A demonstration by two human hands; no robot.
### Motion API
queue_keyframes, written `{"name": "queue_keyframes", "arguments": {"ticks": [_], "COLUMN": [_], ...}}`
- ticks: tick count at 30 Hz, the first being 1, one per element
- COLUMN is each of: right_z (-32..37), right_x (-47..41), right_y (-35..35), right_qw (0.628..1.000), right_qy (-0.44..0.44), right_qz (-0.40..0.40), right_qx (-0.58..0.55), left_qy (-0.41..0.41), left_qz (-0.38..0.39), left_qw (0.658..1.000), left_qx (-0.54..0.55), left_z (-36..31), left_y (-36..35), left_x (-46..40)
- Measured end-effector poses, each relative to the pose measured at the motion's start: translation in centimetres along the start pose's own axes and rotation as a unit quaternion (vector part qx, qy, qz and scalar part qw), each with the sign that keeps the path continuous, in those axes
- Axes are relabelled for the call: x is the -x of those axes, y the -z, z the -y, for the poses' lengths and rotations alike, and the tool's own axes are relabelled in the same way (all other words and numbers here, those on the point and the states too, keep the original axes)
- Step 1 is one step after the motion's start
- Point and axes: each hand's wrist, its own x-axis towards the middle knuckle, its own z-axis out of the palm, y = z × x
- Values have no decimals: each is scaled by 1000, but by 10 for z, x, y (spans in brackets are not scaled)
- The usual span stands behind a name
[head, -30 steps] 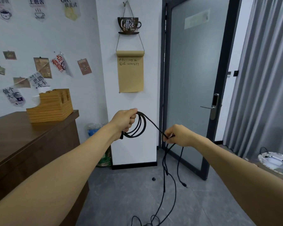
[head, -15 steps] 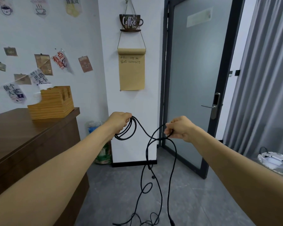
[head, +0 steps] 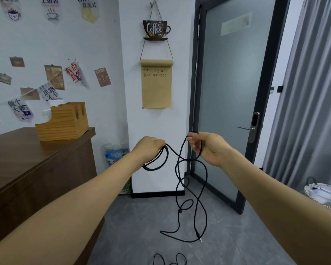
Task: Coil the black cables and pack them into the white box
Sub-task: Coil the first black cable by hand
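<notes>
Two hands on one black cable [head: 182,180] | my left hand [head: 148,148] fists the finished coil, keeping loops gathered | my right hand [head: 208,148], beside it, pinches slack for another loop | tail hangs floorward | white box unseen

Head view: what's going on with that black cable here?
A person is coiling a black cable by hand. The left hand grips a few finished loops, which hang below the fist. The right hand pinches the next stretch of cable, raised level with the left. The rest hangs between the hands in loose curls, the plug end dangling just above the grey floor, with more cable lying at the bottom edge. No white box is in view.
</notes>
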Motion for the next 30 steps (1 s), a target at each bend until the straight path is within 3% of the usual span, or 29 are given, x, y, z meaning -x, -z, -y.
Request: {"name": "queue_keyframes", "arguments": {"ticks": [4,8,12,15,18,19,23,27,30], "right_z": [-16,-32,-41,-41,-43,-44,-59,-61,-57], "right_x": [-7,-5,-5,-3,0,0,-7,-8,-4], "right_y": [14,15,16,11,3,2,4,4,5], "right_qw": [983,919,892,839,823,808,695,685,704], "right_qy": [-5,-27,-14,32,39,34,47,93,151], "right_qz": [-14,-22,14,80,110,119,135,132,128], "right_qx": [182,392,452,537,556,575,705,710,682], "left_qy": [-10,-12,0,8,9,9,16,34,37], "left_qz": [-27,-38,-51,-53,-55,-55,-59,-83,-112], "left_qw": [999,998,996,995,995,994,991,989,989], "left_qx": [36,58,69,81,86,92,115,121,86], "left_z": [-2,0,4,7,8,9,11,18,26], "left_y": [2,-1,0,1,2,2,5,11,15], "left_x": [-3,-6,-7,-6,-6,-6,-6,-10,-12]}}
